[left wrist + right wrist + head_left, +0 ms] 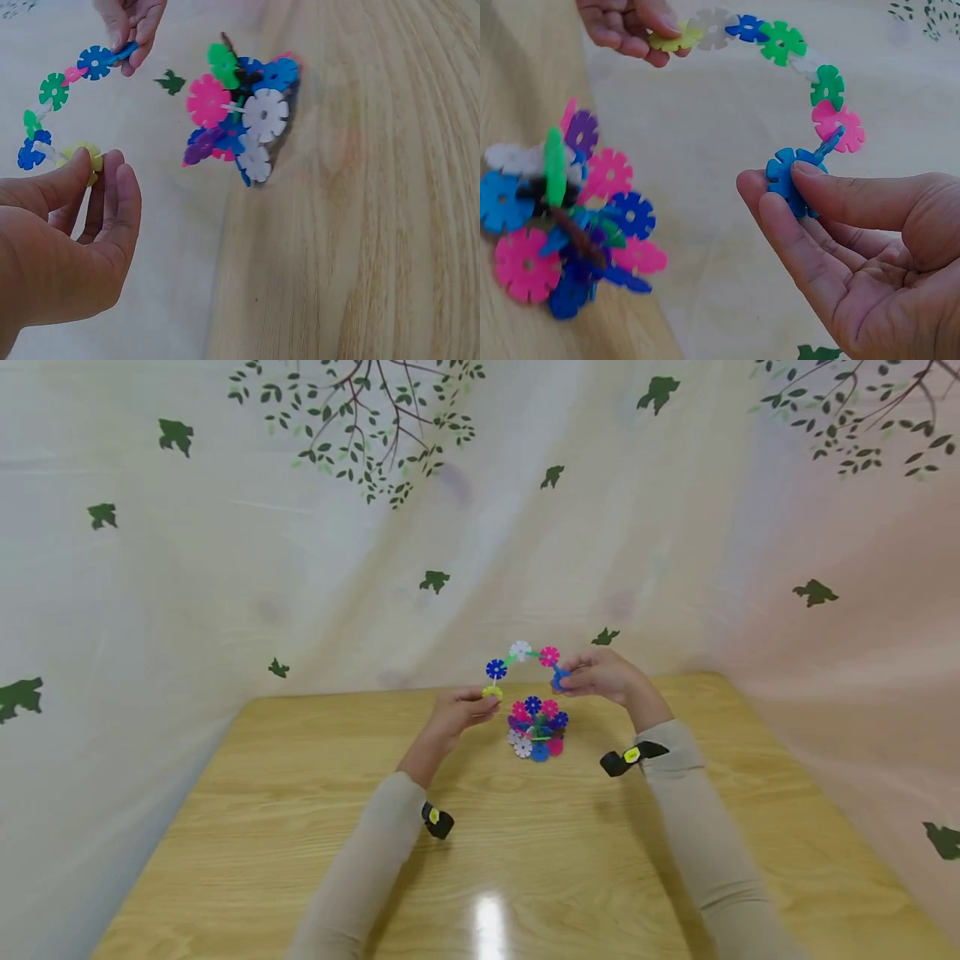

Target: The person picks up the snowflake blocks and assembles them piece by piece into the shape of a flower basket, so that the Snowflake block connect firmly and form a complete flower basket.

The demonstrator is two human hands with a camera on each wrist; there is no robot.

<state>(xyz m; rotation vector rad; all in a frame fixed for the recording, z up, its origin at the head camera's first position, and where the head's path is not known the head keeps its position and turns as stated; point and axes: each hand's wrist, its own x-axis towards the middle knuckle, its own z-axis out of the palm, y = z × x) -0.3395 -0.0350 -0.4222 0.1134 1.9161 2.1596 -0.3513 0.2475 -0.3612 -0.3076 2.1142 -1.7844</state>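
Observation:
An arched chain of interlocking plastic snowflake discs (pixel 520 651) spans the space between my two hands, above the table. My left hand (pixel 459 712) pinches the yellow disc (pixel 90 159) at one end between thumb and fingers. At the other end, my right hand (pixel 606 677) pinches a blue disc (pixel 786 184). Green, white, pink and dark blue discs link up between these ends. Below the arch, a rounded cluster of joined snowflake discs (pixel 538 729) in pink, blue, white, purple and green stands on the table, touched by neither hand.
The wooden table (pixel 300 827) reaches back to a pale cloth backdrop (pixel 337 610) printed with leaves and branches. A small black camera is strapped to each wrist, near the sleeve cuffs.

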